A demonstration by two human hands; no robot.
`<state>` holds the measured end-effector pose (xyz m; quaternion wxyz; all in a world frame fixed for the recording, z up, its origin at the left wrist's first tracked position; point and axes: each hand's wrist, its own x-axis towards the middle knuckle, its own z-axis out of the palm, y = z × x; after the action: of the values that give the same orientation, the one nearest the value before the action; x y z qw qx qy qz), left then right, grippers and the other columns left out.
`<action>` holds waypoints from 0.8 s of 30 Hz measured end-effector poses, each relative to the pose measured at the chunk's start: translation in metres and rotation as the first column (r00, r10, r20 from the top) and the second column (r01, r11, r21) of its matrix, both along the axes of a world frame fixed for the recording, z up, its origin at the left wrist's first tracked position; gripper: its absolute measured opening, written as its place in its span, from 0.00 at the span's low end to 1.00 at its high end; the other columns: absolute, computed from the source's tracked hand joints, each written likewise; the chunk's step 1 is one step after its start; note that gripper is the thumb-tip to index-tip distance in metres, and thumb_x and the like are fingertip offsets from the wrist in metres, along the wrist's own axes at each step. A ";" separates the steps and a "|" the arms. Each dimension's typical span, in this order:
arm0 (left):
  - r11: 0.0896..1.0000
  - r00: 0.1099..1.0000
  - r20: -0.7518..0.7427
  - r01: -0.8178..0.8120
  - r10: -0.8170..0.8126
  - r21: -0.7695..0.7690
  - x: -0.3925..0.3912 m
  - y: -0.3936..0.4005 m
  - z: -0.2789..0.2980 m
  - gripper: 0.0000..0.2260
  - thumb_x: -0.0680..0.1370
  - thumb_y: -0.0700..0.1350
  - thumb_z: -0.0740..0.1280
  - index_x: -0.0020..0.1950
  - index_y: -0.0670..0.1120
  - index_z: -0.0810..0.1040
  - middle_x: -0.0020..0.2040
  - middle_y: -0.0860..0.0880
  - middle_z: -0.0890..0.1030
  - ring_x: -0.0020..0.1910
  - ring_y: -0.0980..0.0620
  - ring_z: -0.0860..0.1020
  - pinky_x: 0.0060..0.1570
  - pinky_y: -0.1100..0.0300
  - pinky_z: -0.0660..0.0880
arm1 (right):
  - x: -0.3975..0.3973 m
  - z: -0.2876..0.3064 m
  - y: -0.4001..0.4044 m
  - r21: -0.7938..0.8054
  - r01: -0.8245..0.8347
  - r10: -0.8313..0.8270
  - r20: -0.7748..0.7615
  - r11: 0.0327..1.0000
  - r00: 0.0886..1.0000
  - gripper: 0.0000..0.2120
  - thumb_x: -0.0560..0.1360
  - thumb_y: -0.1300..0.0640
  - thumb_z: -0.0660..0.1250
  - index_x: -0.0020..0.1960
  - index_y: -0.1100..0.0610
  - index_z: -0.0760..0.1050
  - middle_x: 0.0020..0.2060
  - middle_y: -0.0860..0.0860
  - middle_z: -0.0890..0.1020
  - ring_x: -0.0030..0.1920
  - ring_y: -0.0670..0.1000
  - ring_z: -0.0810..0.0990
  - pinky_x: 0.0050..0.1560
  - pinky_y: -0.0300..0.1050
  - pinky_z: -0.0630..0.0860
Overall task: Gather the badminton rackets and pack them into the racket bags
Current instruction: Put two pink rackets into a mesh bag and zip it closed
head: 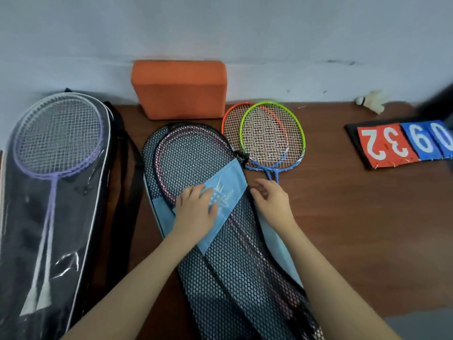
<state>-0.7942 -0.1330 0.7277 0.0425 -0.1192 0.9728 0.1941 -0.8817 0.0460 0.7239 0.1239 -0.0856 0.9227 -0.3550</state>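
A light blue mesh racket bag (196, 153) lies in the middle of the brown table, with pink-framed rackets (171, 143) visible through its mesh. My left hand (196, 209) rests flat on the bag's blue fabric band. My right hand (272, 200) touches the bag's right edge with fingers loosely curled. Two small rackets, one green-rimmed (272, 133) and one orange-rimmed (232, 114), lie loose just right of the bag's top. At the left a black bag with a clear front (81, 217) holds purple rackets (56, 133).
An orange foam block (179, 89) stands against the wall behind the mesh bag. A flip scoreboard (402, 143) with red and blue number cards lies at the right. A white shuttlecock (370, 101) sits near the wall. Black straps (127, 173) lie between the two bags.
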 end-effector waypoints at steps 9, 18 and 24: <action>0.994 0.996 -0.090 0.029 -0.020 0.105 -0.074 -0.004 0.000 0.18 0.79 0.46 0.60 0.70 0.48 0.68 0.70 0.48 0.67 0.69 0.48 0.61 0.64 0.52 0.56 | -0.023 -0.009 -0.036 -0.006 -0.075 0.075 0.041 0.997 0.996 0.09 0.73 0.56 0.67 0.53 0.55 0.78 0.43 0.51 0.82 0.44 0.53 0.79 0.50 0.57 0.75; 0.979 0.960 -0.196 0.201 -0.201 -0.020 -0.118 -0.046 -0.013 0.14 0.76 0.42 0.66 0.62 0.47 0.76 0.69 0.46 0.70 0.72 0.44 0.61 0.65 0.48 0.52 | -0.022 0.009 -0.043 0.012 -0.301 0.300 -0.127 0.954 0.946 0.14 0.72 0.60 0.63 0.55 0.54 0.81 0.31 0.40 0.68 0.31 0.41 0.65 0.36 0.41 0.62; 0.967 0.942 -0.226 0.254 -0.248 -0.003 -0.126 -0.053 -0.017 0.08 0.72 0.43 0.71 0.51 0.48 0.79 0.58 0.51 0.79 0.66 0.47 0.70 0.60 0.51 0.53 | -0.033 0.010 -0.042 -0.072 -0.268 0.269 -0.001 0.961 0.963 0.16 0.75 0.47 0.63 0.55 0.55 0.80 0.36 0.36 0.72 0.40 0.42 0.73 0.45 0.46 0.74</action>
<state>-0.9205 -0.1857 0.7109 -0.0416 0.0292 0.9759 0.2120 -0.9152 0.0035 0.7338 0.1718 -0.2128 0.8887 -0.3680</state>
